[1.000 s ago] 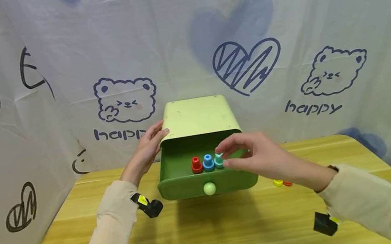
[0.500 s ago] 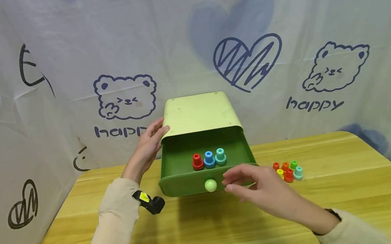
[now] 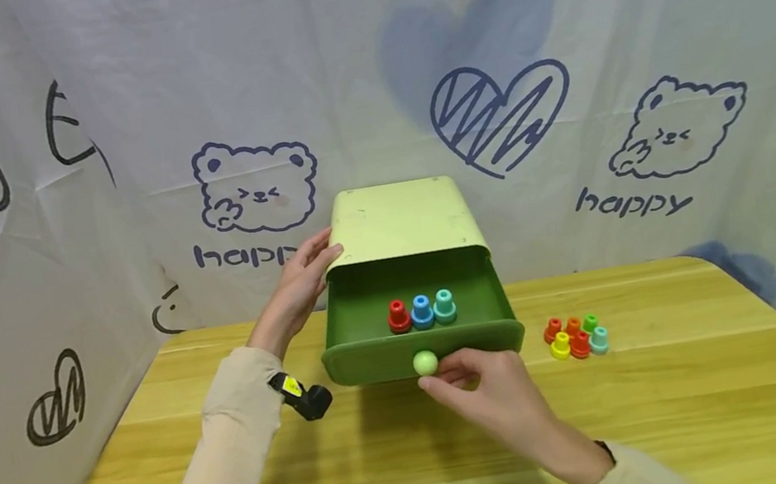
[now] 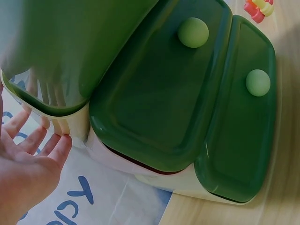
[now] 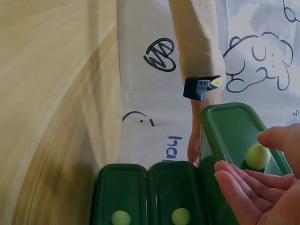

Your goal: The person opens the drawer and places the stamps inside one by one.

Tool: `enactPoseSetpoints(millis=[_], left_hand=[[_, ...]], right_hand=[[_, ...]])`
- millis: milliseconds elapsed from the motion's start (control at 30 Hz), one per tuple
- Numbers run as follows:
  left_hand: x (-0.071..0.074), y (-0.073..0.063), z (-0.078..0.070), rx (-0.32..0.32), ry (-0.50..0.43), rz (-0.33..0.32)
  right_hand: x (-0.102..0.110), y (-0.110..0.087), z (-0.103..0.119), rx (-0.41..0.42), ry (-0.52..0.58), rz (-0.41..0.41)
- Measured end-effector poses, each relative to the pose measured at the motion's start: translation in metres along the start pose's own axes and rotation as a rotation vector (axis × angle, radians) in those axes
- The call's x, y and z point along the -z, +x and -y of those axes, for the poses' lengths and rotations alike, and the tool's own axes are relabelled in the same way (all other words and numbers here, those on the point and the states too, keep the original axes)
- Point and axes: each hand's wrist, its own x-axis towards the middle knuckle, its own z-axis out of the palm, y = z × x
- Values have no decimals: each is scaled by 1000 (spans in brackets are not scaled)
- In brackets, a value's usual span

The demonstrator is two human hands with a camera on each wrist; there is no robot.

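A cream-topped drawer cabinet [image 3: 400, 219] stands on the table with its green top drawer [image 3: 369, 366] pulled out. Inside that drawer are a red peg [image 3: 398, 317], a blue peg [image 3: 422, 313] and a teal peg [image 3: 445, 308], upright in a row. My left hand [image 3: 297, 285] rests on the cabinet's left side; in the left wrist view its fingers [image 4: 58, 147] extend against the wall. My right hand [image 3: 505, 400] is at the drawer's round pale-green knob [image 3: 424, 363]. In the right wrist view the thumb is above the knob and the extended fingers are below, not closed round it.
Several coloured pegs [image 3: 580, 344] stand grouped on the wooden table [image 3: 681, 390], right of the cabinet. Below the open drawer, two more green drawers [image 4: 243, 136] with round knobs are closed. A printed white curtain [image 3: 362, 70] hangs behind and at the sides.
My right hand has moved from the teal peg in the drawer down and left to the knob. The pegs on the table have come into full view. My left hand stays on the cabinet.
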Motion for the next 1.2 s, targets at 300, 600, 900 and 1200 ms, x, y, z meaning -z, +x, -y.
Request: enactPoseSetpoints(millis=[300, 600, 900, 1200], left_hand=[[2, 0, 0, 4, 17, -3], [1, 0, -2, 2, 24, 3], [0, 0, -4, 9, -2, 7], [2, 0, -2, 29, -28, 15]], right_hand=[[-10, 6, 2, 128, -52, -62], [-9, 23, 6, 212, -88, -114], [-7, 42, -3, 188, -85, -128], [-8, 60, -12, 161, -46, -99]])
